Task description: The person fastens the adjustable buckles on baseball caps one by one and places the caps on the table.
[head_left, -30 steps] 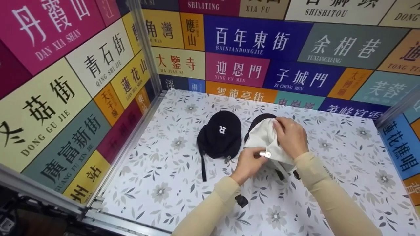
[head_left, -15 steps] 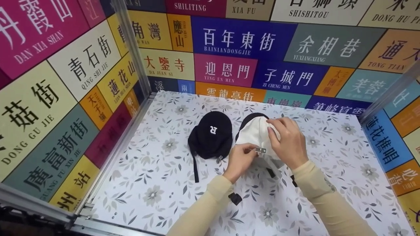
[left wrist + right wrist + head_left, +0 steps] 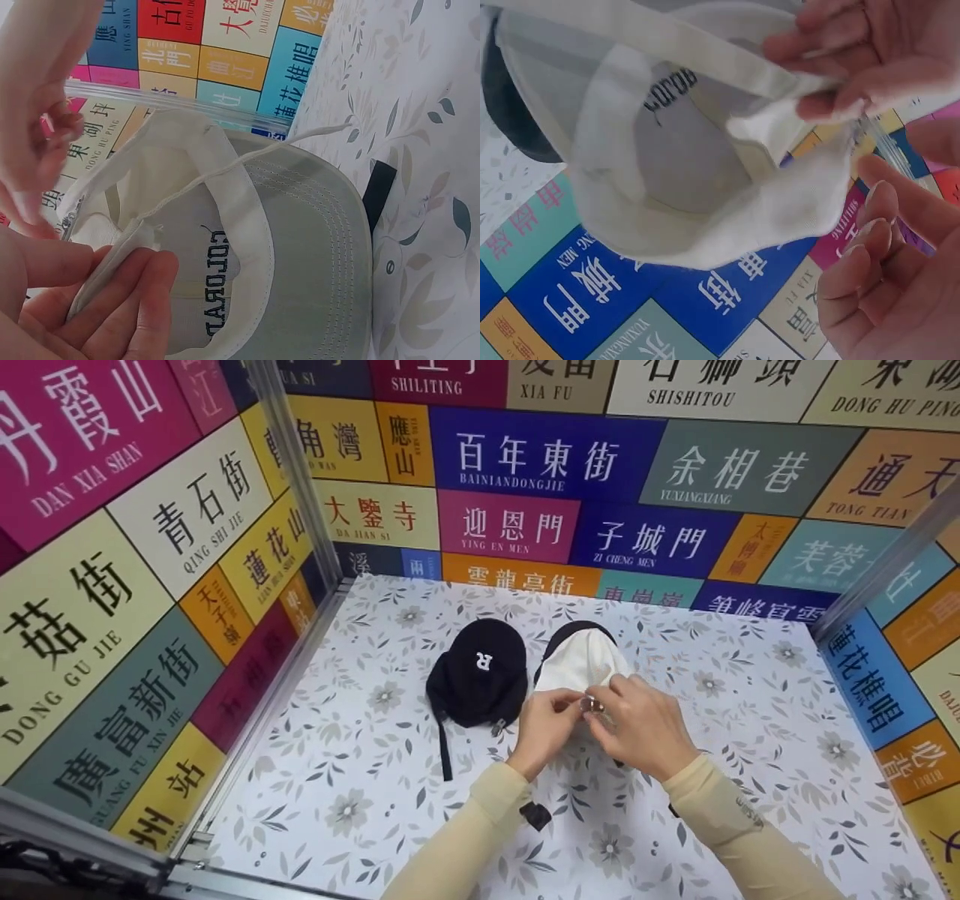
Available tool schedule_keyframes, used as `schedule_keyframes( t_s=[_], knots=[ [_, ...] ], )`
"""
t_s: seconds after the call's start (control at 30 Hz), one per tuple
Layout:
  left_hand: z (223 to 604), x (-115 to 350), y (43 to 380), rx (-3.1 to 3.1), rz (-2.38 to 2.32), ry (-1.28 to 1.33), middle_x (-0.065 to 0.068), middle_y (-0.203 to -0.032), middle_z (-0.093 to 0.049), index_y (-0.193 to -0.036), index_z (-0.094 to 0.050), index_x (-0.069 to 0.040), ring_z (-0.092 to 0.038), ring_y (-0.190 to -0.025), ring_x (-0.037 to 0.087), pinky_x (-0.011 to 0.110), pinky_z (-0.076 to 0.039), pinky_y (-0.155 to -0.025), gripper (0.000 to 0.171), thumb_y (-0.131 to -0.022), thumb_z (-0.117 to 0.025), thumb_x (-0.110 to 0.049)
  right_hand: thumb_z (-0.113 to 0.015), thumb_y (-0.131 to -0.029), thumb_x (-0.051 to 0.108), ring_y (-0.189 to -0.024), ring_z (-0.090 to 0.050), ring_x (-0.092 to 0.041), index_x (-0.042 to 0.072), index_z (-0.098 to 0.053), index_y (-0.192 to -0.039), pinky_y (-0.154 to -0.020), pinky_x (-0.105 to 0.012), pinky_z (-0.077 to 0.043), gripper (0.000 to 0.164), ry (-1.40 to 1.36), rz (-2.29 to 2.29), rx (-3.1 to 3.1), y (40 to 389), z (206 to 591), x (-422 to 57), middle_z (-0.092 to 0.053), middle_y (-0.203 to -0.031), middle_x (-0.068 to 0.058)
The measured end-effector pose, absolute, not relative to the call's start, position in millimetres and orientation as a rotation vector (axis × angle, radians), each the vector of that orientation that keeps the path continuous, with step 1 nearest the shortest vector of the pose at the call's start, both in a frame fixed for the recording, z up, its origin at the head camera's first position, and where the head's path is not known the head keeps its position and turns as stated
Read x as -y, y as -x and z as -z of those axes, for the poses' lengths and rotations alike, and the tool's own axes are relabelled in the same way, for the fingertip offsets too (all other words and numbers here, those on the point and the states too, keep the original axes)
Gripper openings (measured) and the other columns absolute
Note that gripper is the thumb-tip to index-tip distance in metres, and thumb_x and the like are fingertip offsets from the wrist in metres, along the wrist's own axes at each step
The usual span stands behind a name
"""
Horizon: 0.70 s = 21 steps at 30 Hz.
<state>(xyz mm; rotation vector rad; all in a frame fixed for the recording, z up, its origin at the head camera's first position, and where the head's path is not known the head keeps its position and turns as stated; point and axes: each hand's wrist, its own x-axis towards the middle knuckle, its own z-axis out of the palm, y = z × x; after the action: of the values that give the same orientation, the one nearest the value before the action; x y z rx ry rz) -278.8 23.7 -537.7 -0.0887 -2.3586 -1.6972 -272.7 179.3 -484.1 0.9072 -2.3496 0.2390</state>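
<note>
A white cap (image 3: 581,664) with a dark brim is held up over the table, its hollow inside and dark lettering showing in both wrist views. My left hand (image 3: 544,727) pinches the cap's back strap (image 3: 112,270) between thumb and fingers, beside a small metal buckle (image 3: 592,703). My right hand (image 3: 645,724) is right at that buckle; in the right wrist view its thumb and fingers (image 3: 881,202) stand apart with nothing between them. A thin white strap (image 3: 255,154) crosses the cap's opening. To the left lies a black cap (image 3: 480,679) with a white letter R.
The black cap's loose strap (image 3: 445,750) trails toward the near side, with a metal buckle (image 3: 498,727) at its back edge. Printed sign panels (image 3: 540,450) wall the back and sides. A metal rail (image 3: 247,877) edges the flower-patterned table (image 3: 349,810).
My right hand has left the right side of the white cap and come down and left to the buckle. The left hand keeps its pinch. The head view has shifted slightly.
</note>
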Motion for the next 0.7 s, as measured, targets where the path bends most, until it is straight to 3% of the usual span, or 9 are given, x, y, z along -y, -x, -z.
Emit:
schedule_keyframes(
  t_s=[0.2, 0.43, 0.7],
  knots=[
    [540, -24, 277, 2.366, 1.682, 0.085, -0.017, -0.064, -0.061, -0.080, -0.072, -0.025, -0.057, -0.058, -0.002, 0.019, -0.046, -0.054, 0.006, -0.081, -0.066, -0.023, -0.071, -0.069, 0.035, -0.051, -0.038, -0.015, 0.020, -0.064, -0.083, -0.037, -0.029, -0.028, 0.021, -0.915, -0.172, 2.332, 275, 501, -180, -0.043, -0.068, 0.006],
    [541, -27, 275, 2.330, 1.708, 0.068, -0.015, -0.068, -0.063, -0.080, -0.072, -0.021, -0.058, -0.061, -0.001, 0.019, -0.046, -0.055, 0.005, -0.080, -0.067, -0.020, -0.070, -0.074, 0.026, -0.046, -0.035, -0.013, 0.018, -0.055, -0.073, -0.037, -0.028, -0.024, 0.017, -0.893, -0.173, 2.303, 275, 510, -180, -0.040, -0.065, 0.005],
    [548, -26, 270, 2.281, 1.723, 0.042, -0.011, -0.071, -0.063, -0.086, -0.071, -0.016, -0.059, -0.063, -0.001, 0.019, -0.047, -0.054, 0.008, -0.079, -0.067, -0.013, -0.069, -0.075, 0.020, -0.049, -0.041, -0.008, 0.018, -0.063, -0.082, -0.039, -0.027, -0.033, 0.009, -0.849, -0.372, 2.305, 267, 498, -176, -0.047, -0.071, 0.006]
  ],
)
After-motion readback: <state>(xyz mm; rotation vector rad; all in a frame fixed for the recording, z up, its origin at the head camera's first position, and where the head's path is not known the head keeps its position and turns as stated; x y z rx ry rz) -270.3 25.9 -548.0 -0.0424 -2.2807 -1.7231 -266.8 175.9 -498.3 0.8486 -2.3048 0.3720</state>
